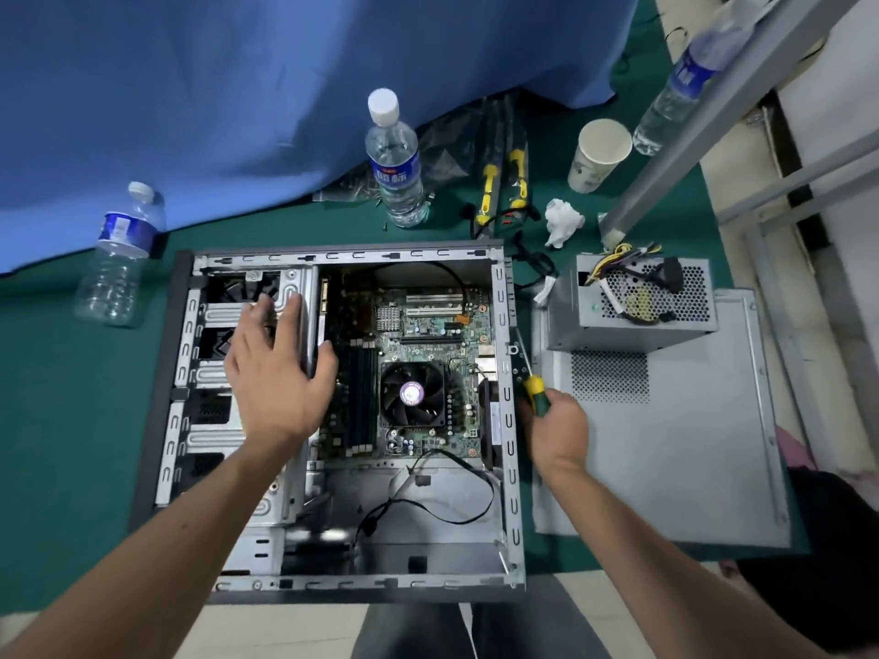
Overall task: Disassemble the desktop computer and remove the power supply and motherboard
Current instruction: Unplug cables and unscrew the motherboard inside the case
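The power supply (632, 302) already sits out on the side panel (666, 444) right of the case (506, 420), the motherboard (418, 354) apparently still mounted inside, while the left hand (276, 368) rests flat-fingered on the drive cage (214, 316) and the right hand (556, 425) grips a screwdriver (532, 382).

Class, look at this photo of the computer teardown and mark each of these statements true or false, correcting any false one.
1. The power supply is still mounted inside the case. False: it sits outside, on the removed side panel.
2. The right hand grips a screwdriver. True.
3. The motherboard is still in the case. True.
4. The left hand holds a water bottle. False: it rests open on the drive cage.
5. The paper cup lies on its side. False: it stands upright.
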Motion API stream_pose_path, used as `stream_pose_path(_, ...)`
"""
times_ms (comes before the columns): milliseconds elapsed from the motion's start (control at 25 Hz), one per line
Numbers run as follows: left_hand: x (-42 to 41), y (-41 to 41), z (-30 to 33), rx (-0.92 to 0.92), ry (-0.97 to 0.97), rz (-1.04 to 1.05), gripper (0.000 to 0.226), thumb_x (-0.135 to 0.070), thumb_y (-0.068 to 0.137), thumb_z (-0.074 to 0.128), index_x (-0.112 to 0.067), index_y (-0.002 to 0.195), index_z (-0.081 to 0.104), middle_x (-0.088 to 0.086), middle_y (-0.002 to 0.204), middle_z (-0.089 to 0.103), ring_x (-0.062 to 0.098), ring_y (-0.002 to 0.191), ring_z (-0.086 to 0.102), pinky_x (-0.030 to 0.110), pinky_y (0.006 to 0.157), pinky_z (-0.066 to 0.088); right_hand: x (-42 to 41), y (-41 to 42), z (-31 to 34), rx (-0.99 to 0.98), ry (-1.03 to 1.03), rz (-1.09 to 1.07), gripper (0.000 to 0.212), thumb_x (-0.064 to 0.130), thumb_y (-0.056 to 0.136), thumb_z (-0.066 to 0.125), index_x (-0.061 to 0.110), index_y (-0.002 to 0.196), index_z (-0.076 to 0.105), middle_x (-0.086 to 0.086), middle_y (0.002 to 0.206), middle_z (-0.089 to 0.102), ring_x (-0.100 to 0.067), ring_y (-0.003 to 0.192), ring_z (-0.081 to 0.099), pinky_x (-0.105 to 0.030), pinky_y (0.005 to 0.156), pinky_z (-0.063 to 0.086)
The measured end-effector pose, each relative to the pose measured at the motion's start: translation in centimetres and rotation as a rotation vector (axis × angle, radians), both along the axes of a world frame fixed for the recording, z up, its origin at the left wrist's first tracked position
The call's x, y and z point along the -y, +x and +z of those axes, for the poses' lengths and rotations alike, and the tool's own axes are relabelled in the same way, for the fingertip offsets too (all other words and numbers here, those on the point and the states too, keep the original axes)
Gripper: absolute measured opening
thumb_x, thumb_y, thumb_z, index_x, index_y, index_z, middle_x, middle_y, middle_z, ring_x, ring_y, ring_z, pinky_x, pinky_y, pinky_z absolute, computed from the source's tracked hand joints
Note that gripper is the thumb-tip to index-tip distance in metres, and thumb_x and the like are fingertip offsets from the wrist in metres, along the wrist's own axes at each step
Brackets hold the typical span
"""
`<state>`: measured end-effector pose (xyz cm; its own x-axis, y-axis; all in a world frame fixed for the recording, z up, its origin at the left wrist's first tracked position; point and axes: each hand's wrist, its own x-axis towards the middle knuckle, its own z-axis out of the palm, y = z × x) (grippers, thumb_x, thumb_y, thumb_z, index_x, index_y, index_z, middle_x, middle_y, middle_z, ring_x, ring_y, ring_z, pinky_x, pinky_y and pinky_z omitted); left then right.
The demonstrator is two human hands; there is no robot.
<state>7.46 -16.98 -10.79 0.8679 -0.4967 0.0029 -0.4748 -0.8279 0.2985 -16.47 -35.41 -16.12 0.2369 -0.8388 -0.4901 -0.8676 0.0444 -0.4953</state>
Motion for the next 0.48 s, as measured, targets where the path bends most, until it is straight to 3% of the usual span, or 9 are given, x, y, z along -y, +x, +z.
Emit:
stream_pose_path(120,0.0,0.0,0.0,-0.006,-0.007,0.009,0.066,-0.052,0.087,0.040,-0.028,0.148,0.035,0.008,0.155,0.025,0.030,0.145,0.020,0.056,0.115,0.021,0.5,-1.3,2.9,0.196,0.056,-0.024,0.004,0.009,0.089,0.063,0.008,0.085,0.063,-0.012,0.090,0.056,-0.024,0.074,0.052,-0.021,0.063,0.040)
stream_pose_path(240,0.0,0.0,0.1,-0.011,-0.008,0.009,0.067,-0.054,0.086,0.038,-0.027,0.148,0.035,0.008,0.155,0.026,0.029,0.145,0.020,0.055,0.114,0.022,1.8,-1.4,7.4,0.368,0.132,0.061,0.027,0.001,0.084,0.063,0.028,0.088,0.060,-0.002,0.097,0.048,-0.016,0.083,0.052,-0.006,0.067,0.039)
stream_pose_path(320,0.0,0.0,0.2,-0.016,0.000,0.007,0.068,-0.055,0.087,0.036,-0.026,0.149,0.035,0.008,0.154,0.026,0.030,0.144,0.021,0.055,0.114,0.021,3.1,-0.7,10.8,0.457,0.124,0.172,0.039,0.002,0.084,0.066,0.036,0.102,0.060,0.007,0.100,0.048,-0.002,0.087,0.053,-0.013,0.080,0.043)
stream_pose_path(400,0.0,0.0,0.3,-0.019,0.014,0.004,0.068,-0.055,0.087,0.036,-0.027,0.149,0.033,0.008,0.154,0.025,0.029,0.144,0.020,0.056,0.114,0.021,4.5,0.3,13.8,0.522,0.070,0.277,0.046,0.007,0.084,0.072,0.033,0.120,0.058,0.012,0.104,0.055,0.002,0.092,0.056,-0.017,0.086,0.048)
stream_pose_path(480,0.1,-0.1,0.4,-0.027,0.019,0.006,0.069,-0.055,0.087,0.036,-0.027,0.150,0.033,0.008,0.155,0.025,0.030,0.145,0.019,0.056,0.115,0.021,6.1,1.6,16.5,0.541,-0.004,0.356,0.041,0.012,0.081,0.077,0.031,0.115,0.062,0.015,0.102,0.063,-0.001,0.093,0.061,-0.018,0.084,0.049)
